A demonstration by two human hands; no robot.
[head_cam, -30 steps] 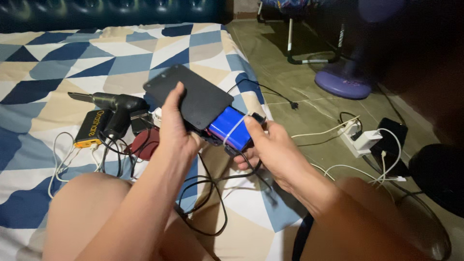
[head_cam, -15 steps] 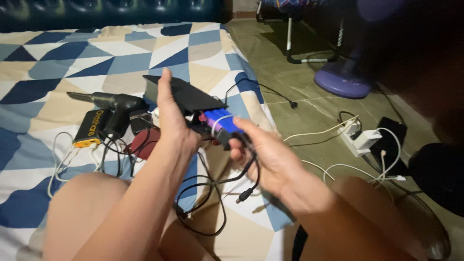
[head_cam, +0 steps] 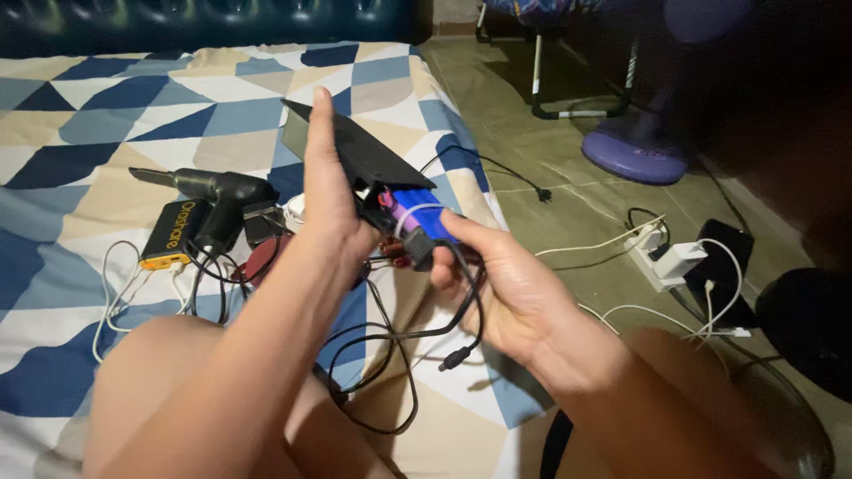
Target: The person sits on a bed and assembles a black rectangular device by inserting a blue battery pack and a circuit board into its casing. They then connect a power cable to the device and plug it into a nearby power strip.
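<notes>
- Holding a flat black plastic case (head_cam: 355,151) tilted above the bed, the left hand (head_cam: 333,208) has its grip closed round the case's edge.
- The right hand (head_cam: 506,284) pinches the blue battery pack (head_cam: 417,213) sticking out of the case's lower end.
- A black cable (head_cam: 390,337) dangles below, its plug hanging free.
- A black cordless drill (head_cam: 217,200) lies on the patterned bedsheet (head_cam: 106,115).

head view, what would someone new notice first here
The blue battery pack stands out, poking from a black case held mid-frame by the left hand, while the right hand grips its black cable. Left of them, a black power tool lies on the patterned sheet. On the floor at right sits a white power strip.
</notes>
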